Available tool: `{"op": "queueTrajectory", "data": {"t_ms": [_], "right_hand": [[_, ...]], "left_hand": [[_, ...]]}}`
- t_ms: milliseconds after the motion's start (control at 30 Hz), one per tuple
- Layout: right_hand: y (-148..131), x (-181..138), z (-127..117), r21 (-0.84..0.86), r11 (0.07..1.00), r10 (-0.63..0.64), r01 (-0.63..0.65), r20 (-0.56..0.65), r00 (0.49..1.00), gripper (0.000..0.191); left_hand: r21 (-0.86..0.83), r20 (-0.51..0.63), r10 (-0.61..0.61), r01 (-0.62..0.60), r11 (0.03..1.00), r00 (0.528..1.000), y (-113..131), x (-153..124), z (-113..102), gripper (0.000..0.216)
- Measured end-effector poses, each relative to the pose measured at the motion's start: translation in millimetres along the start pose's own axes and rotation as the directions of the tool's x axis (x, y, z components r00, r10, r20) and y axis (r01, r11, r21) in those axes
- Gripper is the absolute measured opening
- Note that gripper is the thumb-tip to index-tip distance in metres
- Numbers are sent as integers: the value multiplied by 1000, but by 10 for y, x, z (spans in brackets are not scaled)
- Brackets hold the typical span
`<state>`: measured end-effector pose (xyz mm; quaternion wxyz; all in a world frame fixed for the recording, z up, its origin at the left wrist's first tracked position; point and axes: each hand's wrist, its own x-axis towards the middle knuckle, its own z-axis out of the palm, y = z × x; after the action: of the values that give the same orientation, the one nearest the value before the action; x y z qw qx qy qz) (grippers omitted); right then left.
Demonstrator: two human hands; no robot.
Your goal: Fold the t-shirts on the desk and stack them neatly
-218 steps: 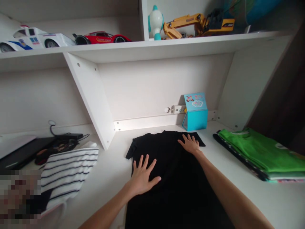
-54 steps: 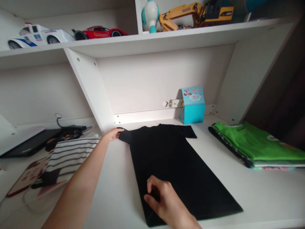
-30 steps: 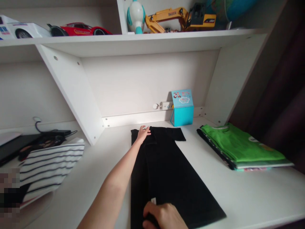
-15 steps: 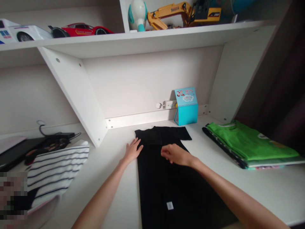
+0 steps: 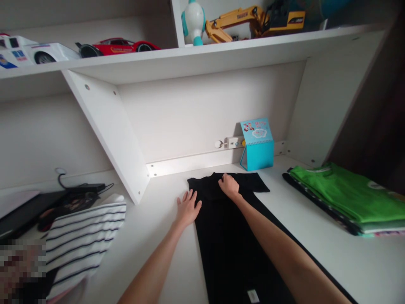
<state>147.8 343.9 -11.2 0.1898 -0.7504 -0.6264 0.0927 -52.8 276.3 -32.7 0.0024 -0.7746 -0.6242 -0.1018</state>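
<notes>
A black T-shirt (image 5: 234, 236) lies flat and long on the white desktop, its sleeve end toward the wall and a small white label (image 5: 253, 295) near me. My left hand (image 5: 188, 207) rests with fingers spread at the shirt's left edge, just below the sleeve end, its fingertips touching the cloth. Near the far edge of the shirt, my right hand (image 5: 229, 185) is on the fabric with its fingers curled closed. Its fingertips are hidden, so any cloth in them cannot be made out. My right forearm crosses over the shirt.
Folded clothes with a green shirt (image 5: 344, 194) on top are stacked at right. A blue desk calendar (image 5: 259, 154) stands by the wall near a power socket (image 5: 234, 142). Striped cloth (image 5: 88, 236) lies at left. Toy vehicles, including a red car (image 5: 122, 46), sit on the shelf above.
My right hand has moved away from me, from the middle of the shirt's upper part to near its far edge. My left hand stays at the left edge. The view has shifted slightly.
</notes>
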Motion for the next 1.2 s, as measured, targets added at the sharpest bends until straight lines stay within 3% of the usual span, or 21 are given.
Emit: {"op": "queueTrajectory", "data": {"t_ms": [133, 233, 333, 433, 567, 700, 833, 967, 1100, 1200], "right_hand": [[-37, 1, -5, -30, 998, -48, 46, -56, 997, 33], [-247, -4, 23, -29, 969, -245, 244, -35, 969, 38], [-549, -6, 164, 22, 863, -504, 504, 87, 859, 38], [-760, 18, 380, 77, 793, -606, 605, 213, 767, 41], [-838, 88, 584, 85, 821, -566, 564, 253, 785, 49], [-807, 160, 523, 91, 836, -547, 541, 208, 811, 48], [-454, 274, 165, 47, 899, -438, 436, 106, 893, 44], [341, 363, -335, -78, 984, -155, 161, 75, 985, 35], [1078, 353, -665, -212, 968, 156, -132, 102, 982, 33], [1334, 330, -682, -232, 951, 245, -206, 158, 957, 33]], "left_hand": [[-7, -15, -3, 2, 1000, 1000, 2, 2, 21, 54], [-6, -18, -2, 1, 1000, 1000, 4, 7, 27, 54], [3, -18, -2, 2, 1000, 1000, 16, 5, 22, 53], [10, -15, 3, -3, 1000, 1000, 28, -2, 15, 52], [6, -8, 1, -1, 1000, 1000, 30, -2, 13, 54], [-1, 2, 1, -1, 1000, 1000, 12, -5, 7, 56], [-40, 15, 6, -5, 999, 1000, -18, -12, 0, 56], [-89, 7, 47, -46, 995, 999, -27, -12, -16, 52], [-146, 2, 91, -90, 985, 996, -9, -26, -54, 48], [-185, 14, 133, -128, 974, 991, 3, -51, -86, 45]]}}
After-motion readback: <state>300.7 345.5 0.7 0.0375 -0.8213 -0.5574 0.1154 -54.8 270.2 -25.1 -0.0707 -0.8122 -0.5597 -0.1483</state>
